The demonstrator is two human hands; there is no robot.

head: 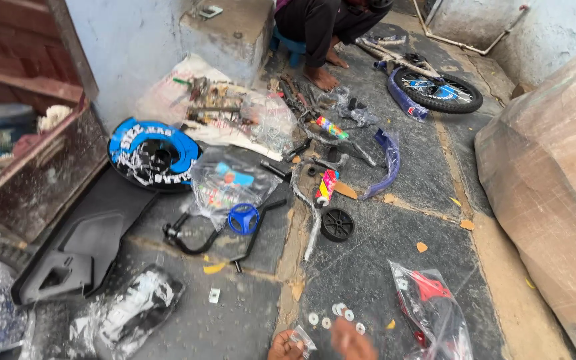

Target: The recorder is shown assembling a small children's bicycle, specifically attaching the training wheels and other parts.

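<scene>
A small black wheel (337,224) lies at centre. At ten o'clock sits a blue disc (153,153); at one o'clock a spoked wheel (439,91). Black handlebars (225,233) lie just left of centre, a red part in a bag (429,287) at five o'clock, and a wrapped carton (555,180) at three.

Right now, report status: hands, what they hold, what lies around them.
Left hand pinching small clear plastic bag. Right hand blurred, empty as far as visible. White washers on floor just ahead. Bagged red part to the right.
</scene>
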